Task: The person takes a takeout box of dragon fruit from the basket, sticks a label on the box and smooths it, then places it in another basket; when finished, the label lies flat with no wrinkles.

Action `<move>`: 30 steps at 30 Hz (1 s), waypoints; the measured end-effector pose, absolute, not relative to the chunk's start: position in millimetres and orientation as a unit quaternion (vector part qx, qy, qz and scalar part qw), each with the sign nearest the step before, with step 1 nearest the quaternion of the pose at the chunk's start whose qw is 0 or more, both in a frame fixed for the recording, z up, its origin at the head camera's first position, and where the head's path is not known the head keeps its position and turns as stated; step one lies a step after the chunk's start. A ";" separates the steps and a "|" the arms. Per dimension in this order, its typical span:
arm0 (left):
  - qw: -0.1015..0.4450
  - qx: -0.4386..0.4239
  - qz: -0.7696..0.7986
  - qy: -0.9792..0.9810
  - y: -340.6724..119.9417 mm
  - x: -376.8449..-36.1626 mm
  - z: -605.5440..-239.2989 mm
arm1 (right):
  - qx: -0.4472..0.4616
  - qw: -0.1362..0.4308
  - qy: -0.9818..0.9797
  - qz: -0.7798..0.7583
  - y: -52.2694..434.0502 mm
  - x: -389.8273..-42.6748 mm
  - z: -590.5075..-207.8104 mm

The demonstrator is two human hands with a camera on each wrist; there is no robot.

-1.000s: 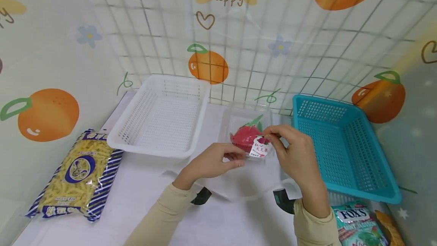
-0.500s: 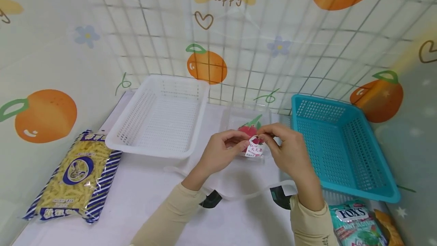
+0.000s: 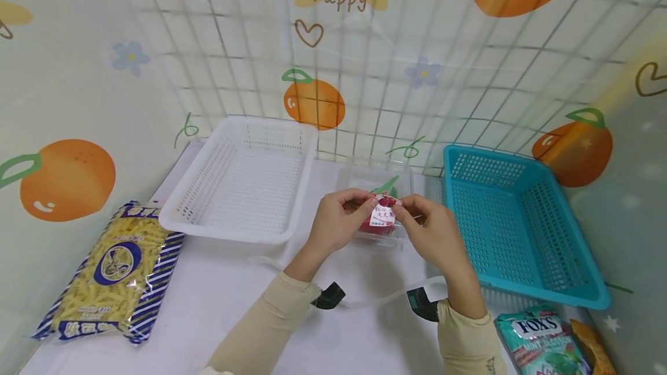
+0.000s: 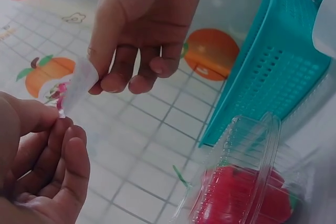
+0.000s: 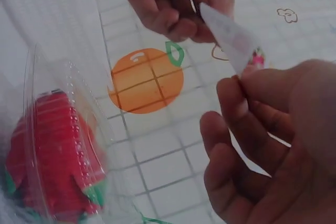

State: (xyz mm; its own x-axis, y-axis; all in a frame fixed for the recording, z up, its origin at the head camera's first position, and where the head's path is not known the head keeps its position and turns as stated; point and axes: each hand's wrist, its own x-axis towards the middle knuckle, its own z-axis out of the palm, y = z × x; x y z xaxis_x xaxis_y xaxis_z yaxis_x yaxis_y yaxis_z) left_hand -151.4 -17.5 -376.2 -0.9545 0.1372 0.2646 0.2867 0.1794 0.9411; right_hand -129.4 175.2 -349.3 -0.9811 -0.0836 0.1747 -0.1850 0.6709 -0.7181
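Both hands pinch a white sticker label (image 3: 383, 216) printed with red fruit and pink characters. The left hand (image 3: 333, 219) holds its left edge between thumb and forefinger, and the right hand (image 3: 439, 235) has the upper right corner. In the wrist views the sticker curls between the fingertips, its pale back partly showing. Behind and below the hands is a clear plastic box (image 5: 79, 114) with a red dragon fruit (image 4: 236, 195) with green tips in it. The sticker and fingers hide much of the fruit in the head view.
A white basket (image 3: 237, 235) stands left of the box, a teal basket (image 3: 526, 289) to the right. A bag of pasta (image 3: 112, 274) lies far left. A green FOX'S candy bag (image 3: 544, 343) and an orange packet (image 3: 591, 346) lie front right. A patterned sheet hangs behind.
The left hand has moved up and right to take the sticker's left edge. The right hand has shifted left, and the sticker is now lifted between both hands.
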 end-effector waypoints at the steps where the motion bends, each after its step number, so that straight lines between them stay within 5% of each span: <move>1: 0.060 -0.138 -0.621 -0.769 -17.1 -153.7 -376.4 | 0.066 0.057 -0.912 0.402 174.9 -131.3 -350.0; 30: 0.004 -0.060 -0.469 -0.881 -2.5 -238.6 -384.9 | -0.037 -0.028 -0.921 0.386 169.4 -213.9 -377.5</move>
State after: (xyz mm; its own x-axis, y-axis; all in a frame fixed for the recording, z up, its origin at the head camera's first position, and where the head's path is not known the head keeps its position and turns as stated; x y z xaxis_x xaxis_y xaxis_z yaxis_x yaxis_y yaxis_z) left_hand -238.6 -2.5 -384.9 -0.9927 0.1022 0.0642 0.1103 0.5520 0.8265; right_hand -213.9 169.4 -377.5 -0.9957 0.0460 -0.0807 0.0897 0.6997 -0.7088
